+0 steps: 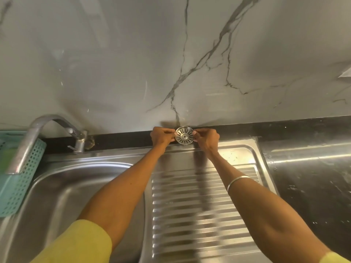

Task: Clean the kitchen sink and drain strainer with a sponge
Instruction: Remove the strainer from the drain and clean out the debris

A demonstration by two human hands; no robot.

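Yellow sleeves [79, 243] sit right at the bottom edge, and both bare forearms stretch out from them over the stainless steel sink unit. Left hand [160, 136] and right hand [206, 138] are both pinched shut on the round slotted steel drain strainer [184, 138], one on each side of its rim, holding it upright so its face points back at the camera. It's up at the far end of the ribbed steel draining board [201, 198], in front of the dark back strip of the worktop [284, 124], where the grey veined marble wall [133, 63] starts.

Right forearm has a thin silver bangle [237, 182]. Sink basin [66, 186] is over on the left, with a curved chrome tap [34, 137] above it and a teal perforated plastic basket [20, 179] hanging at its left edge.
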